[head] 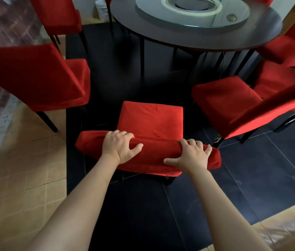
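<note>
The person stands behind a red fabric-covered chair (150, 120) with both arms stretched down to it. The left hand (119, 146) grips the padded top of the backrest (154, 154), its fingers curled over the far edge and its thumb spread along the near face. The right hand (192, 154) grips the same top edge further along, fingers hooked over it and thumb stretched sideways toward the other hand. Neither hand is flat or slack; both are closed round the cloth-covered rail, with a bare stretch of red between them.

The chair stands on the black floor tiles (251, 169) just in front of the person. Its backrest runs left to right across the view, the right end sitting a little nearer than the left, and that is the long line of what the hands hold. The square seat (150, 115) points away from the person, toward the round dark desk (251, 37), and stops short of it, with dark floor between.

A second red chair (34, 78) stands to the left and a third red chair (233, 105) to the right, so the held chair sits between them and apart from both; a round glass turntable (233, 20) lies on the desk. Tan floor tiles (16, 178) border the black ones at the left.
</note>
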{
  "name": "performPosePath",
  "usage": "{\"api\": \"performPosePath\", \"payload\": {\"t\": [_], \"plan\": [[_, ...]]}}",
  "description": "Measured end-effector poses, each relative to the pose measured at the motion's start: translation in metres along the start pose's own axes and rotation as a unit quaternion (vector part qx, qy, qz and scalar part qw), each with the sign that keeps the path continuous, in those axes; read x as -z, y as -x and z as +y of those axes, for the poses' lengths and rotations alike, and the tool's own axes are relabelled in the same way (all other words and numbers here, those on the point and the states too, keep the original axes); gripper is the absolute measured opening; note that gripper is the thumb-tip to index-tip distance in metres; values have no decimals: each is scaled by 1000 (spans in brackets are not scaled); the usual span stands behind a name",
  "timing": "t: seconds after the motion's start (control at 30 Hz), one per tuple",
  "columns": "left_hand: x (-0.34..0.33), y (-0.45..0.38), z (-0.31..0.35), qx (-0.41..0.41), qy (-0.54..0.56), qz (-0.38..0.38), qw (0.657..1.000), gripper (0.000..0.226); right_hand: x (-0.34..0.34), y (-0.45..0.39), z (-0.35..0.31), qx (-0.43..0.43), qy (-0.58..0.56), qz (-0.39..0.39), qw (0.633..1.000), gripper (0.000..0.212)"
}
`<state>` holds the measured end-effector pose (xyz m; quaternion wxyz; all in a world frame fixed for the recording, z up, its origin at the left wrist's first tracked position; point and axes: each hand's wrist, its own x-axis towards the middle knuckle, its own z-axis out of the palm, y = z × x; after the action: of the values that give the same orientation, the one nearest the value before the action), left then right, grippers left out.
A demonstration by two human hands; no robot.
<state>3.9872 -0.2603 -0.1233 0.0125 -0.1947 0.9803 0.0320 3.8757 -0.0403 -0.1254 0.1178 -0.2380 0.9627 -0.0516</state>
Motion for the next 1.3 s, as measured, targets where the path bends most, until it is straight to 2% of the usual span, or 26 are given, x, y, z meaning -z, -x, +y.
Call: {"api": "performPosePath", "payload": {"t": [0.43, 0.9, 1.1, 1.3], "plan": [[1, -106, -1, -1, 2, 27, 1000, 93, 23, -105, 8, -3, -3, 4, 1000, 97], [3, -246, -22, -14, -4, 16, 1000, 91, 54, -233, -5, -31, -12, 4, 999, 95], [3, -282, -28, -31, -22, 4, 999, 74, 61, -265, -8, -44, -23, 3, 999, 94], [2, -294, -25, -21, -8, 14, 1000, 89, 63, -278, -3, -42, -16, 4, 999, 95]]}}
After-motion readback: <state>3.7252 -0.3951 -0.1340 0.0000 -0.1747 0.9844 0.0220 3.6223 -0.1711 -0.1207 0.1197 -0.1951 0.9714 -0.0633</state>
